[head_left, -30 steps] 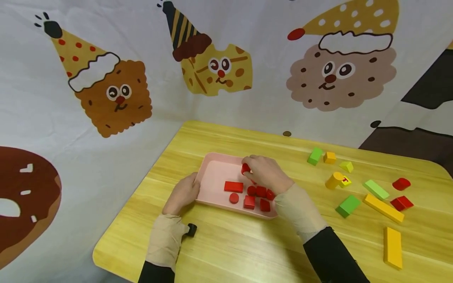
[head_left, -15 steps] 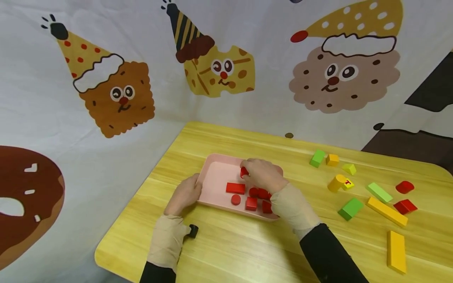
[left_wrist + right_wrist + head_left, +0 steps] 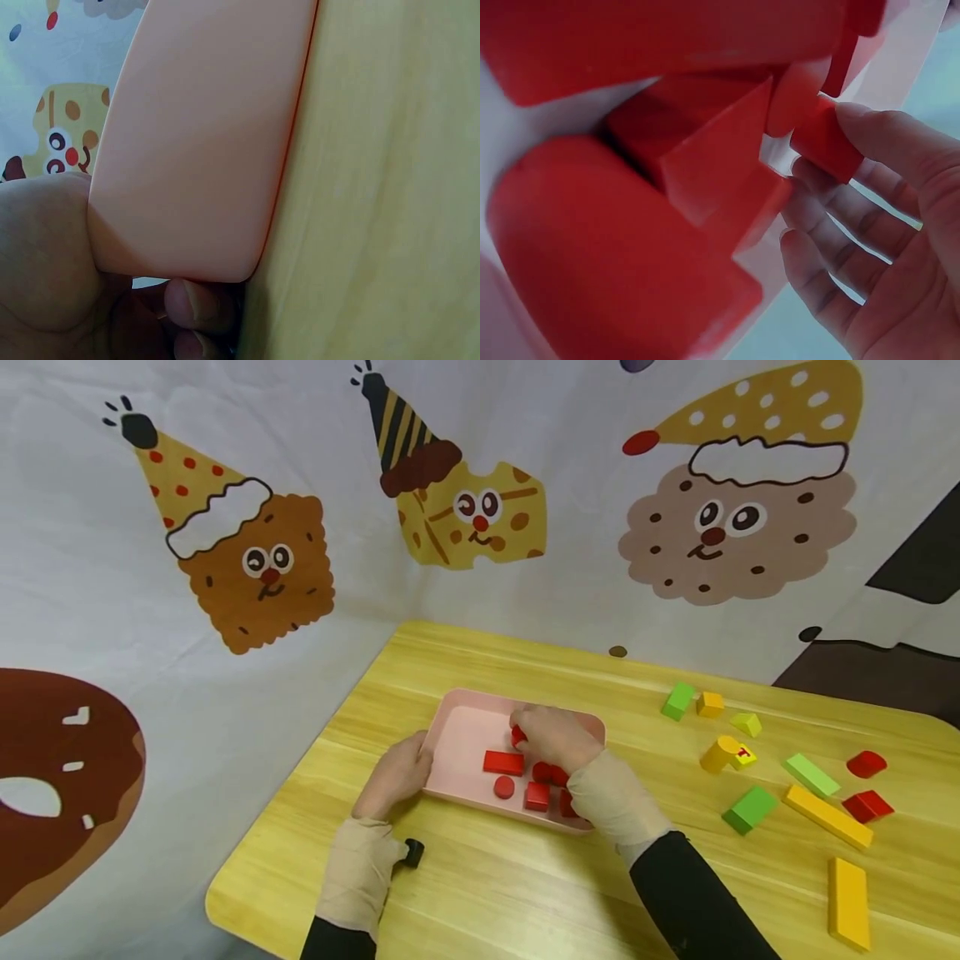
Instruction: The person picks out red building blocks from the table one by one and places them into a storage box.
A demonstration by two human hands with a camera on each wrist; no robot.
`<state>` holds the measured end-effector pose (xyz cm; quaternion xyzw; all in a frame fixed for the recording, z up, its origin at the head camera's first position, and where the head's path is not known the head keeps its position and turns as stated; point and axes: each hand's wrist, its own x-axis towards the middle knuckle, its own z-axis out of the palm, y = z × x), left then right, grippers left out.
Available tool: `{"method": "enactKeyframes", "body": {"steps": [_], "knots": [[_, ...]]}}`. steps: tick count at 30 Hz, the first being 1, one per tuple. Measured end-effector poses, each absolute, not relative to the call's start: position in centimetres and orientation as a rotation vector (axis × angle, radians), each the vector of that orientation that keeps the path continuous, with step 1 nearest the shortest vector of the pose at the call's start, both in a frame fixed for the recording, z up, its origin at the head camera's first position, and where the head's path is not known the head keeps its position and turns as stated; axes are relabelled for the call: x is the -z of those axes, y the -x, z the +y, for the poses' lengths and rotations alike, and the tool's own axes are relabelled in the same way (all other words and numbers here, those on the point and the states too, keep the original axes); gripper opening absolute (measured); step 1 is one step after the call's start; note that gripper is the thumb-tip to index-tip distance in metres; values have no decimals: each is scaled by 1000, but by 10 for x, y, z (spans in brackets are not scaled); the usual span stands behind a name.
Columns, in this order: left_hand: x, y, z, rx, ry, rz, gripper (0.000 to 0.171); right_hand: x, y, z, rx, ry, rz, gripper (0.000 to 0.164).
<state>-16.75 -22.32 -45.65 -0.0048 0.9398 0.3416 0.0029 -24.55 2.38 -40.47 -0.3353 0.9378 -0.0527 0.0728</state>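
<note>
A pink tray (image 3: 459,739) lies on the wooden table with several red blocks in it. At its left end, my left hand (image 3: 395,772) grips the tray; in the left wrist view the thumb (image 3: 45,247) is at the rim and fingertips (image 3: 199,306) curl by the end wall. My right hand (image 3: 557,737) reaches into the tray, pinching a small red cylinder block (image 3: 825,142) between thumb and fingers. Near it are a flat red rectangular block (image 3: 503,762), a red disc (image 3: 504,787) and a red cube (image 3: 537,796). The right hand and forearm partly hide other red blocks.
Right of the tray lie scattered blocks, among them a green block (image 3: 751,810), an orange cylinder (image 3: 720,754), a long orange bar (image 3: 828,817) and a red cylinder (image 3: 866,764). A cartoon-printed cloth (image 3: 585,593) hangs behind the table.
My right hand, holding the red block, has moved slightly down and left within the tray. The left hand keeps its grip on the tray. The head view has shifted a little.
</note>
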Motion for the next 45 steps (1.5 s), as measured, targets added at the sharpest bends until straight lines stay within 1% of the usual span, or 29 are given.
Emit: {"method": "enactKeyframes", "body": {"steps": [11, 17, 21, 28, 31, 35, 39, 45], "knots": [[456, 172, -217, -1040, -36, 2951, 34, 412, 247, 30, 98, 1024, 2824, 10], [454, 175, -213, -986, -84, 2971, 33, 410, 245, 38, 114, 1009, 2819, 15], [453, 176, -211, -979, -93, 2971, 31, 407, 243, 42, 147, 992, 2815, 15], [453, 176, -212, -994, -63, 2949, 33, 394, 240, 47, 214, 921, 2811, 40], [453, 174, -214, -1014, -53, 2936, 33, 388, 237, 51, 218, 911, 2837, 42], [454, 173, -218, -1011, -49, 2946, 34, 384, 235, 58, 224, 943, 2873, 39], [456, 172, -221, -1004, -68, 2954, 35, 382, 232, 65, 235, 959, 2896, 40], [458, 170, -223, -1008, -54, 2953, 36, 382, 229, 72, 305, 907, 2889, 44]]}}
